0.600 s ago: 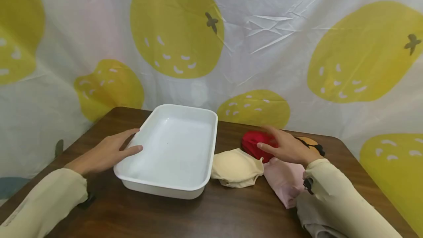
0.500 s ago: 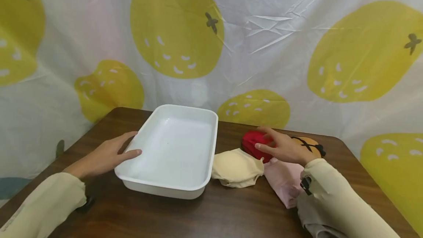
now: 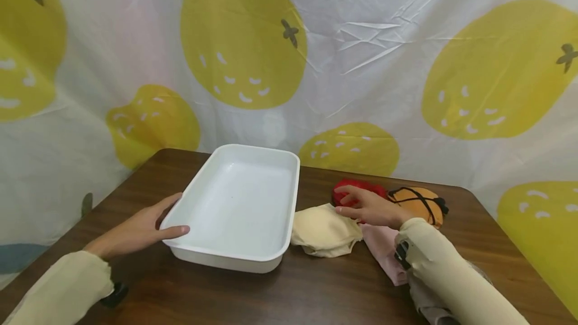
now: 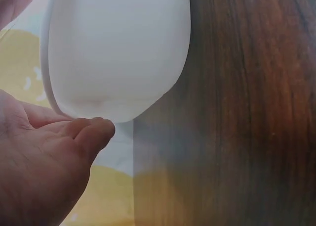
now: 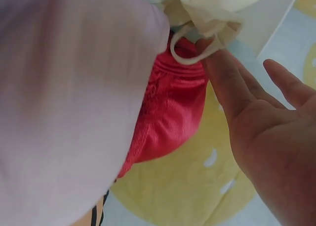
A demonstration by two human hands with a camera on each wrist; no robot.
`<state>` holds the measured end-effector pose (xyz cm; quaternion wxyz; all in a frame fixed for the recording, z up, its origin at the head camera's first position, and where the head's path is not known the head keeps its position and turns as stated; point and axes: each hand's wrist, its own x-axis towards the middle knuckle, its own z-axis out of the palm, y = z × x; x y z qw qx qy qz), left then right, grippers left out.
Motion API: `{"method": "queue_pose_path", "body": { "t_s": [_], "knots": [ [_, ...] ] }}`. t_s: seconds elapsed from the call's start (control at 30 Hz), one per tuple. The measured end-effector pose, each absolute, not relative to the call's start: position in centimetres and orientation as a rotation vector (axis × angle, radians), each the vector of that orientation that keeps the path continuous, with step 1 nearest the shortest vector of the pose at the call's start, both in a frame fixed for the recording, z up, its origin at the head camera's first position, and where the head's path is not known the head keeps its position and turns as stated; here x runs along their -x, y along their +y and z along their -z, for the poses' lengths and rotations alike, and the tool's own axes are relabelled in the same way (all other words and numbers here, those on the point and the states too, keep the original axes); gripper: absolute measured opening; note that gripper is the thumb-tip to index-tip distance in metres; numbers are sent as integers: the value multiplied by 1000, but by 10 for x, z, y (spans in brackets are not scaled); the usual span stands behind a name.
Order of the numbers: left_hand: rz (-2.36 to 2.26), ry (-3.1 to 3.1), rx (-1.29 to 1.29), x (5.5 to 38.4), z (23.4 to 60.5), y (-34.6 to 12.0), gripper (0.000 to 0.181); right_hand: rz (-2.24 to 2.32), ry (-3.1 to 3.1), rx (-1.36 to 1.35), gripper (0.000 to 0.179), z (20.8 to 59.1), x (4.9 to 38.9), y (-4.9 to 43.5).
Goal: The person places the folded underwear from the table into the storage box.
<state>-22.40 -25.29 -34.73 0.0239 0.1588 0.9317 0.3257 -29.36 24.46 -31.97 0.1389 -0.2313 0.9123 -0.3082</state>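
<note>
Brown tabletop (image 3: 289, 300) bears a cream garment (image 3: 320, 232) just left of the right hand (image 3: 372, 209), fingers parted; the left hand (image 3: 133, 229) grips a tray (image 3: 244, 204).

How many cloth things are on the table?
5: cream one beside the tray, red one behind, orange one farther right, pink one nearer, grey one under the right sleeve. Others may hide.

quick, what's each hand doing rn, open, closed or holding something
Left hand: open, at the white tray, not clearly gripping it.
Right hand: open, near the red cloth and cream cloth, holding nothing visible.
</note>
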Motion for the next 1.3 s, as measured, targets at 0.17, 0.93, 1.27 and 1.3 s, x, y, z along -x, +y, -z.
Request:
{"method": "queue_pose_path", "body": {
  "t_s": [0.17,0.93,1.27,1.3],
  "knots": [
    [-1020,2857,-511,222,350,-253,99,857,2630,691,67,329,297,240],
    [-1006,2868,-665,219,358,-256,116,876,2685,626,77,351,306,220],
    [-1241,2716,-634,222,360,-261,110,1088,2537,683,71,349,306,224],
    [-1273,2693,-635,222,361,-261,110,1090,2534,683,71,349,306,224]
  ]
}}
